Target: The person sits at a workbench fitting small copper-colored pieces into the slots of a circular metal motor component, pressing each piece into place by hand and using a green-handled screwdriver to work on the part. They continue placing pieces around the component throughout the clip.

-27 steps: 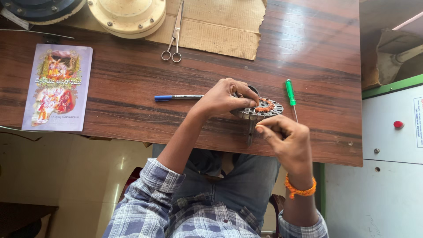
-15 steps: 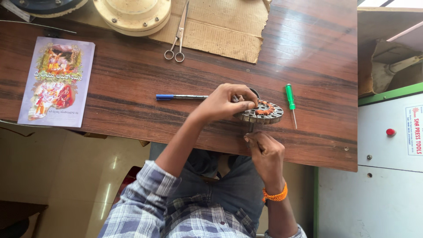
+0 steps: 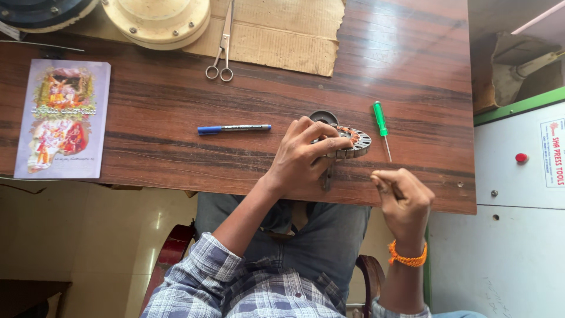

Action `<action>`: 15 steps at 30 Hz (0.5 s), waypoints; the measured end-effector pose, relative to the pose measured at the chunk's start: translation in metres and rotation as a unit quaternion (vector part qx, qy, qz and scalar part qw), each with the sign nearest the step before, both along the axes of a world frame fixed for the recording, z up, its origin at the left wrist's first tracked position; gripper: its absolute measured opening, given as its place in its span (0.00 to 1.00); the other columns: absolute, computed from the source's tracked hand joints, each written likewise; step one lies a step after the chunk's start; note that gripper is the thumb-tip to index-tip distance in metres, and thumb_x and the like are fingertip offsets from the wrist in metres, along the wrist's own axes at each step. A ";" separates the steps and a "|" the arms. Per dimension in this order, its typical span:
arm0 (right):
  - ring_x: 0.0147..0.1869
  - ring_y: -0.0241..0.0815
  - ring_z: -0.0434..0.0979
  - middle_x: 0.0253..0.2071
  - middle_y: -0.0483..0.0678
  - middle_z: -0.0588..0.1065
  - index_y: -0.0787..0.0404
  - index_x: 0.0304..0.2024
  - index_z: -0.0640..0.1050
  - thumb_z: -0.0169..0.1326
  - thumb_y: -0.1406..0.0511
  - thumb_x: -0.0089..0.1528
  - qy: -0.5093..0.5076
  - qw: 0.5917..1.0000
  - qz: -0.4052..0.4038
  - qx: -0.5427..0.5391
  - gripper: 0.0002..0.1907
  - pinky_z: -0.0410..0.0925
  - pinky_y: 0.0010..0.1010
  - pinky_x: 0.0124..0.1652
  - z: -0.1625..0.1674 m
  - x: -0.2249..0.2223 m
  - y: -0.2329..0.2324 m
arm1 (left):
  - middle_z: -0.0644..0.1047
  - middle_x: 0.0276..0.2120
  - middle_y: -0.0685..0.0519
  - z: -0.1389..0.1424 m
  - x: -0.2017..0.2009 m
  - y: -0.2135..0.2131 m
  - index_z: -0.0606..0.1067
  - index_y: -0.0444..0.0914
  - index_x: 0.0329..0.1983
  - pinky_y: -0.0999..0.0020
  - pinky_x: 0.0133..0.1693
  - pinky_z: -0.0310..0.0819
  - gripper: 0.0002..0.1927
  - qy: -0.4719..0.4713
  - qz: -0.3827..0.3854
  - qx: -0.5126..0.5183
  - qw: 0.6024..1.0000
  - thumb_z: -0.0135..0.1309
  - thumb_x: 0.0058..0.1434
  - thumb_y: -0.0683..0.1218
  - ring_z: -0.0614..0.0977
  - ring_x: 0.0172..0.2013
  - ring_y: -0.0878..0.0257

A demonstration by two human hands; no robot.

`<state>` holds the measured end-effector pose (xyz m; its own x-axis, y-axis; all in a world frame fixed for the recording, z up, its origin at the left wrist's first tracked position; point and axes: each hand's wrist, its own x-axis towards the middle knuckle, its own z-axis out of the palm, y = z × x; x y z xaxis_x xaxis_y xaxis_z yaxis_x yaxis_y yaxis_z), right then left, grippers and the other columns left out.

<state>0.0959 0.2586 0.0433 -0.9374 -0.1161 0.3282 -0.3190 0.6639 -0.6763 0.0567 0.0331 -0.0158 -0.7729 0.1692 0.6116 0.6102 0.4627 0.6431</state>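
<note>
- A person's left hand grips a round motor stator with copper windings, at the near edge of the wooden bench.
- The right hand, fingers pinched closed, hovers just beside it; what it holds cannot be made out.
- A green screwdriver lies right of the stator, a blue pen left.

The table is dark brown with streaked wood grain. A pen is blue at its cap, silver along the barrel. At three o'clock from the grey metal stator, wound in copper-orange, lies a green-handled screwdriver. The wrist thread is orange; the shirt sleeve is blue-and-white plaid.
</note>
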 end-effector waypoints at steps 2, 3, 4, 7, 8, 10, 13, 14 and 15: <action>0.25 0.29 0.65 0.26 0.44 0.73 0.66 0.38 0.81 0.63 0.75 0.62 0.024 0.999 0.033 0.016 0.03 0.58 0.26 0.25 0.009 -0.007 -0.002 | 0.75 0.48 0.60 -0.002 0.000 0.001 0.77 0.51 0.58 0.59 0.57 0.70 0.26 -0.005 0.002 -0.006 1.000 0.62 0.55 0.40 0.75 0.50 0.58; 0.25 0.29 0.66 0.25 0.44 0.73 0.66 0.37 0.81 0.64 0.74 0.62 0.036 0.998 0.051 0.023 0.03 0.58 0.26 0.25 0.013 -0.011 -0.005 | 0.75 0.49 0.60 -0.002 0.000 0.001 0.77 0.51 0.58 0.58 0.57 0.70 0.26 -0.007 0.004 -0.011 1.000 0.62 0.56 0.40 0.75 0.50 0.58; 0.25 0.30 0.66 0.26 0.44 0.72 0.66 0.38 0.81 0.63 0.74 0.63 0.042 0.997 0.066 0.021 0.03 0.59 0.27 0.26 0.017 -0.016 -0.008 | 0.75 0.49 0.60 -0.002 0.001 0.001 0.77 0.51 0.58 0.58 0.57 0.70 0.26 -0.010 0.003 -0.013 1.000 0.62 0.55 0.40 0.75 0.50 0.58; 0.26 0.32 0.67 0.27 0.46 0.72 0.67 0.39 0.80 0.63 0.74 0.64 0.061 0.993 0.102 0.019 0.03 0.60 0.27 0.28 0.023 -0.030 -0.020 | 0.75 0.49 0.59 0.000 0.001 -0.002 0.77 0.50 0.58 0.58 0.57 0.70 0.26 -0.013 0.001 -0.019 1.000 0.63 0.55 0.41 0.74 0.50 0.57; 0.26 0.32 0.67 0.27 0.46 0.72 0.67 0.39 0.80 0.63 0.74 0.64 0.067 0.991 0.109 0.022 0.03 0.60 0.27 0.28 0.024 -0.035 -0.023 | 0.75 0.49 0.59 0.001 0.002 -0.002 0.76 0.50 0.58 0.57 0.57 0.70 0.26 -0.014 0.000 -0.017 1.000 0.63 0.55 0.41 0.74 0.50 0.57; 0.27 0.32 0.69 0.28 0.47 0.73 0.67 0.39 0.80 0.63 0.74 0.64 0.073 0.990 0.121 0.025 0.04 0.61 0.27 0.28 0.025 -0.046 -0.028 | 0.75 0.49 0.59 0.000 0.002 -0.002 0.76 0.50 0.58 0.57 0.57 0.70 0.26 -0.012 -0.001 -0.008 1.000 0.63 0.55 0.42 0.74 0.50 0.56; 0.28 0.32 0.72 0.30 0.48 0.76 0.66 0.40 0.80 0.63 0.74 0.65 0.068 0.989 0.131 0.033 0.03 0.64 0.26 0.29 0.024 -0.062 -0.029 | 0.76 0.49 0.59 -0.003 -0.001 0.000 0.76 0.49 0.59 0.57 0.57 0.70 0.26 -0.007 -0.001 0.007 1.000 0.64 0.55 0.43 0.75 0.50 0.57; 0.28 0.32 0.73 0.30 0.48 0.77 0.66 0.40 0.80 0.63 0.73 0.66 0.067 0.988 0.132 0.037 0.03 0.64 0.26 0.28 0.022 -0.067 -0.028 | 0.76 0.49 0.59 -0.005 0.000 0.001 0.76 0.48 0.59 0.57 0.57 0.70 0.26 -0.003 0.000 0.007 1.000 0.65 0.56 0.43 0.75 0.50 0.57; 0.28 0.32 0.75 0.31 0.48 0.78 0.66 0.40 0.81 0.63 0.73 0.66 0.066 0.988 0.133 0.041 0.02 0.65 0.25 0.28 0.021 -0.072 -0.028 | 0.76 0.49 0.59 -0.007 -0.001 0.002 0.76 0.48 0.59 0.57 0.57 0.70 0.25 0.002 0.000 0.007 1.000 0.65 0.57 0.43 0.75 0.50 0.57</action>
